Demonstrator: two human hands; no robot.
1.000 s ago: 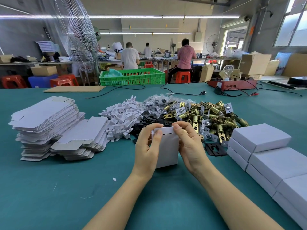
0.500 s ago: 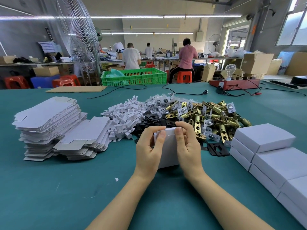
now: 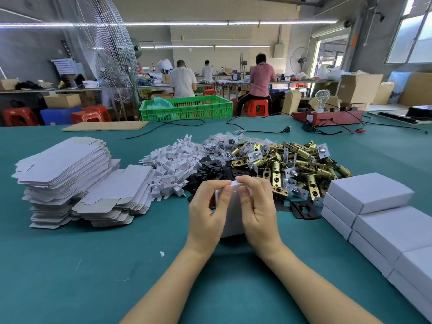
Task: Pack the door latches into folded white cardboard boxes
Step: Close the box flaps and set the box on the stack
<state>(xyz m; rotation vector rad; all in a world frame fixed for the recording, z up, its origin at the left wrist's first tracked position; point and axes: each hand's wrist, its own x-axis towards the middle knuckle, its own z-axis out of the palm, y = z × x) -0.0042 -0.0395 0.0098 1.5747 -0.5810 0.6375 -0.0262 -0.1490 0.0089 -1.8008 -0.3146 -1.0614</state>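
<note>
A small white cardboard box [image 3: 232, 219] stands on the green table [image 3: 93, 265] right in front of me. My left hand [image 3: 208, 212] grips its left side and my right hand [image 3: 256, 212] grips its right side, the fingers of both curled over the top edge. What is inside the box is hidden. Behind it lies a heap of brass door latches [image 3: 301, 163], with black plates [image 3: 211, 170] and white inserts [image 3: 171, 168] to its left.
Two stacks of flat box blanks [image 3: 63, 174] sit at the left. Closed white boxes [image 3: 383, 213] are stacked in rows at the right. Bagged small parts [image 3: 221, 142], cables, a red device [image 3: 327, 116] and a green crate [image 3: 187, 108] lie further back.
Both hands have drawn closer together over the top of the box, pressing its upper edge in. The box stays in the same spot on the table.
</note>
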